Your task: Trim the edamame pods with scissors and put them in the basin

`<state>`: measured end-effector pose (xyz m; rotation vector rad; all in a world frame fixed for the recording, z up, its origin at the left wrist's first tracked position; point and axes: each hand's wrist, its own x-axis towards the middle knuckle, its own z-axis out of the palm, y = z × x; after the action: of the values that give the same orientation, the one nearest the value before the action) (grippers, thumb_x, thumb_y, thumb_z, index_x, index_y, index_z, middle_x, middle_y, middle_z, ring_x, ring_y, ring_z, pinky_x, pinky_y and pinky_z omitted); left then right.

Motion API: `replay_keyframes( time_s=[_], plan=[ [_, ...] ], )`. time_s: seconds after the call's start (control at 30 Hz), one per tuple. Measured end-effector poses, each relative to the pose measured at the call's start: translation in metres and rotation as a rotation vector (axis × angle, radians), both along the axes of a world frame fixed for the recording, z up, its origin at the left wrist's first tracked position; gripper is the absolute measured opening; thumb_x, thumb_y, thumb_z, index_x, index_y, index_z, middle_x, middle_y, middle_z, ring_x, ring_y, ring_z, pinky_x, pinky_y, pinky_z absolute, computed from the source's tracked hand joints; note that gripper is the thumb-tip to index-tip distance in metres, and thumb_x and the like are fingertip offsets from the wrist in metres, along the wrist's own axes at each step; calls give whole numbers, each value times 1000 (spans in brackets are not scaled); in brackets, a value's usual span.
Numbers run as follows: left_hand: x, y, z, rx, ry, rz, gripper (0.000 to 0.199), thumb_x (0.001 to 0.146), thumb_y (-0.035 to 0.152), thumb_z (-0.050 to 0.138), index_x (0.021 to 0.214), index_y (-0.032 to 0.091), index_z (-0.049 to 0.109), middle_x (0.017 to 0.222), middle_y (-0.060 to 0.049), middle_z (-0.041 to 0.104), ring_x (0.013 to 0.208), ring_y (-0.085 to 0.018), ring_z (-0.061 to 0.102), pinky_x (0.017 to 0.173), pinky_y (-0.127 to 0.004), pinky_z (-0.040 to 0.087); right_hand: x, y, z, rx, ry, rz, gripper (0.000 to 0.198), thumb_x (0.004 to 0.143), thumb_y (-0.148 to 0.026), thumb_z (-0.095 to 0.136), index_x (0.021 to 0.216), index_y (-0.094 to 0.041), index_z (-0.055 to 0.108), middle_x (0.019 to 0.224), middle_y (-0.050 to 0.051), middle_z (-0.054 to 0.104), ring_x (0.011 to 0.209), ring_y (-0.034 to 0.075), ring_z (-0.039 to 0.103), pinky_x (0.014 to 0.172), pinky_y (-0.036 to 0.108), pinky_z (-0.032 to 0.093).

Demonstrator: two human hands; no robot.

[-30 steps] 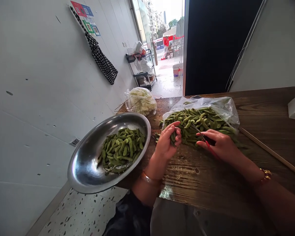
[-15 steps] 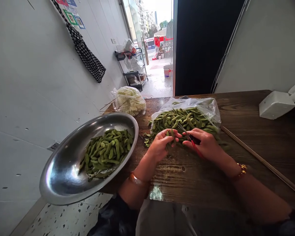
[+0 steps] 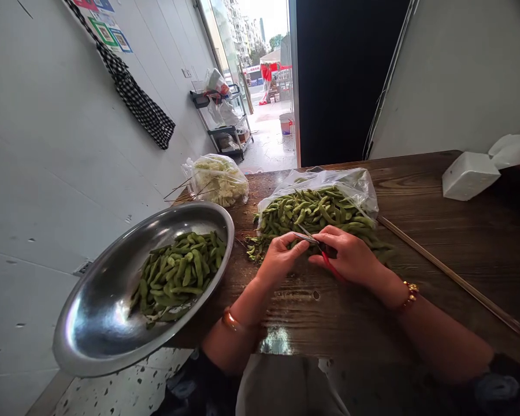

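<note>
Head view: grips scissors (image 3: 326,261) by red handles in the curled right hand (image 3: 356,254), with parted blades slanting left and away to the drawn-in fingertips of the left hand (image 3: 279,259). Cannot tell of any hold there. Shows heaped pods (image 3: 303,211) just beyond, backed by a clear bag (image 3: 356,181).

I am wearing dark sleeves (image 3: 184,384) with paler patches, a glossy amber-brown bangle (image 3: 229,319) on my left wrist (image 3: 256,289) and a red-and-gold bracelet (image 3: 411,293) on my right wrist (image 3: 387,282).
</note>
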<state>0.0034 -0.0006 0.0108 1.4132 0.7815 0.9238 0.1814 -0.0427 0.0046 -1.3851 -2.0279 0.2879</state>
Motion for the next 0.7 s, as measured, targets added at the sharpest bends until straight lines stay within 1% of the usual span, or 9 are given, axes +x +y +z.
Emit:
replay_keyframes(
  time_s=[0.1,0.17,0.23,0.3,0.37,0.43,0.5,0.6,0.7],
  plan=[
    [2,-1,0,158,107,64,22,75,35,69,82,15,73,82,-5,69,78,-15,58,76,-26,44,-1,0,0,2,3,6,34,77,-42,70,104,-22,63,99,4,63,79,17,61,69,28,48],
    [3,-2,0,245,143,108,20,76,34,68,81,15,73,81,-6,69,78,-16,59,76,-26,44,-1,0,0,11,5,13,38,76,-43,71,106,-21,62,100,4,62,82,18,61,69,28,48],
    [4,-2,2,303,163,129,17,76,31,68,79,15,73,81,-6,68,78,-16,59,76,-26,45,-1,1,0,23,5,24,39,75,-44,72,105,-21,62,101,5,62,83,18,61,70,29,48],
    [4,-3,4,326,175,127,15,76,29,68,77,15,73,80,-6,68,76,-15,59,75,-26,45,-1,1,-1,31,9,40,34,77,-43,70,102,-20,62,98,5,61,82,18,60,71,29,48],
    [4,-3,5,284,164,104,16,75,30,69,76,15,72,78,-5,68,74,-14,58,73,-26,45,-1,1,-2,32,20,54,28,79,-41,68,97,-20,63,94,5,61,80,17,60,71,29,48],
    [3,-4,6,166,121,54,20,74,34,69,78,14,72,74,-4,66,70,-13,57,68,-24,44,-1,1,-4,24,32,70,24,82,-39,66,95,-20,62,91,4,60,78,17,59,72,29,48],
    [3,-4,5,23,66,11,25,73,38,71,79,13,71,69,-3,64,62,-10,54,60,-22,42,-1,1,-5,13,37,84,21,83,-37,65,94,-19,62,90,4,60,78,16,58,71,28,47],
    [1,-4,4,-128,33,-6,30,70,40,73,80,12,70,57,2,56,46,-4,41,46,-18,31,0,1,-4,-8,33,91,19,83,-35,65,91,-19,63,89,4,59,75,16,58,70,28,47],
    [-1,-2,3,-208,39,-35,33,69,41,74,84,12,68,47,7,44,38,-2,30,40,-17,20,1,0,-2,-38,27,93,19,83,-35,65,92,-18,65,88,4,59,74,15,57,69,28,46]
  ],
)
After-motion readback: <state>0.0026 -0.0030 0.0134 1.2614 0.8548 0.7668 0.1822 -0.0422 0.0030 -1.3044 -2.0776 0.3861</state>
